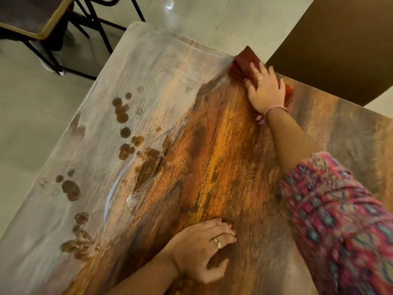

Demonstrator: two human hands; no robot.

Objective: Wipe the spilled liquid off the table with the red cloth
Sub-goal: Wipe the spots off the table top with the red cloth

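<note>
On my feed the right hand (pixel 266 88) presses flat, fingers straight and spread, on the red cloth (pixel 244 60) at the far edge of the wooden table (pixel 223 145). The left hand (pixel 202 245) rests palm-down on the near tabletop, fingers relaxed, holding nothing. Brown spilled liquid (pixel 71 190) lies in drops and smears along the table's left side, well apart from the cloth.

Red cloth (pixel 242 62) on an orange-brown wood-grain surface (pixel 212 156), pale grey toward one side, dotted with dark brown spilled liquid (pixel 124 116). Sleeve (pixel 340 220) in pink, blue and red pattern.
</note>
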